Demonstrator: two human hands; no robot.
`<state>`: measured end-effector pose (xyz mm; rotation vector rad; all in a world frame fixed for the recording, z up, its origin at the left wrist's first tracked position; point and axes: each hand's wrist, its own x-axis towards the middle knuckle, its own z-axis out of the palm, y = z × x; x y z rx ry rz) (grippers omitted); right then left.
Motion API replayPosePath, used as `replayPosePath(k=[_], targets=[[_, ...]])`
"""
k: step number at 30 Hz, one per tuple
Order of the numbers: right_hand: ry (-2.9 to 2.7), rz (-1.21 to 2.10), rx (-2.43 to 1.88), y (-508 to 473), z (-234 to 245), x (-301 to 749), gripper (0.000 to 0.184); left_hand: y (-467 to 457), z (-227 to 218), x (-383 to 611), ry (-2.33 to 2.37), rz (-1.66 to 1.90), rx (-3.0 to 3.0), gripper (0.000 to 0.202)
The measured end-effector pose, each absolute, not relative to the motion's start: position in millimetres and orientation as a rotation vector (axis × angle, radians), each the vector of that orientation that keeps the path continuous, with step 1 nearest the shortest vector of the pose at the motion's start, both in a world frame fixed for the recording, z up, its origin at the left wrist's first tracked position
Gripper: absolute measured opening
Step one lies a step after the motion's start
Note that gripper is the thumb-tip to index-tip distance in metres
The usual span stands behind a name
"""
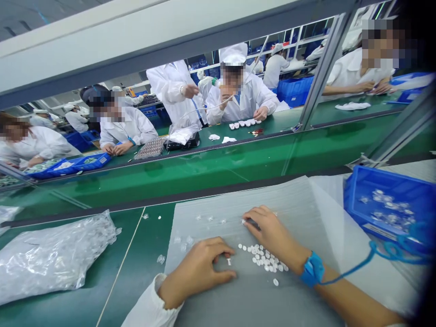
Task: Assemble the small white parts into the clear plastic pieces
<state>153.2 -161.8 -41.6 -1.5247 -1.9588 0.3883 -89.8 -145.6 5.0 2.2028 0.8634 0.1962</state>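
Left hand (197, 270) curled at bottom centre, one white cap (229, 261) at its fingertips; can't tell if you grip it. Right hand (270, 231) pinches a small dark piece (251, 222) mid-frame. Round caps (264, 262) lie loose between them: tiny, smooth, hard plastic on soft grey foam sheet (306, 209). A wrist sweep could scatter them.

Bright, even overhead light, soft shadows; edges warped w/ fisheye, right corner dark, prob. vignette.
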Motion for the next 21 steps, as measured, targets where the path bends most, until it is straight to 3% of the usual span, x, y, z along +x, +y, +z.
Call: replayPosePath(k=[6,15,21], targets=[[-1.961,0.394,-1.530,-168.8,-26.9,153.9,0.017,-145.6,1.9,-90.2,0.870,0.225,2.156,0.024],[-2.321,0.713,-1.387,-186.7,-3.5,147.2,0.007,-139.4,-5.2,-87.8,1.041,0.545,1.925,0.017],[-2.301,0.777,-1.360,-190.4,-0.6,143.2,0.013,-138.3,-16.8,-84.9,1.040,0.608,1.790,0.017]])
